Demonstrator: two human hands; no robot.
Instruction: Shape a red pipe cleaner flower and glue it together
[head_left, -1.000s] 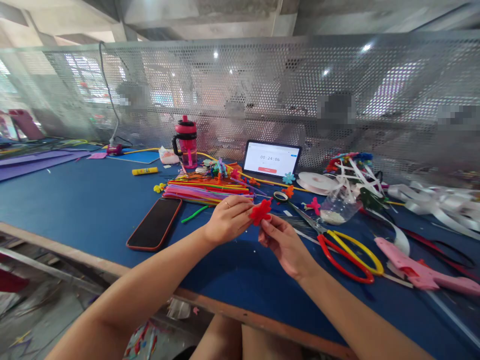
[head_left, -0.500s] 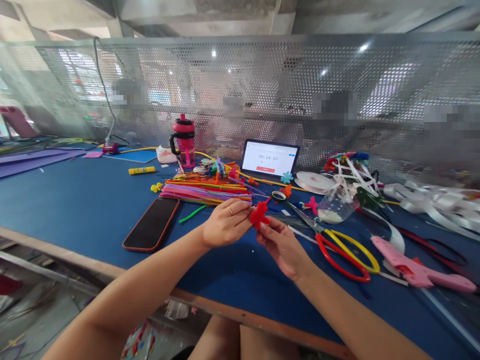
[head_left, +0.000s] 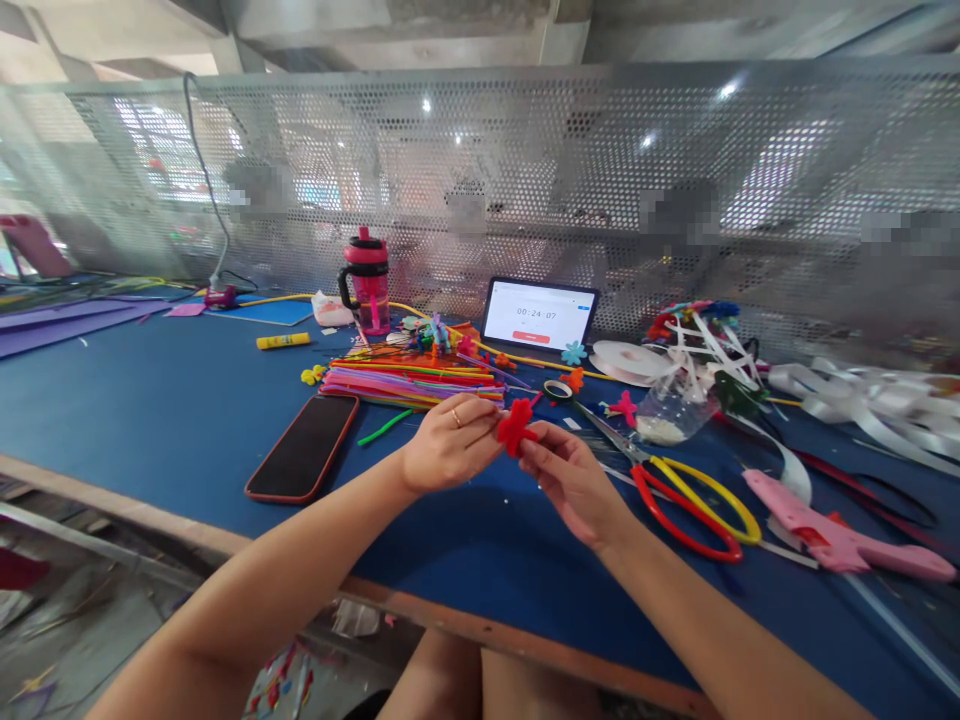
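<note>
In hands — flower; in tub — white bits

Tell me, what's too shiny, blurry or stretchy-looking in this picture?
Head view: bright spots glare at the perforated screen, near blocky grey patches; head view: the pink glue gun seems stretched; head view: the red flower looks slightly soft.
</note>
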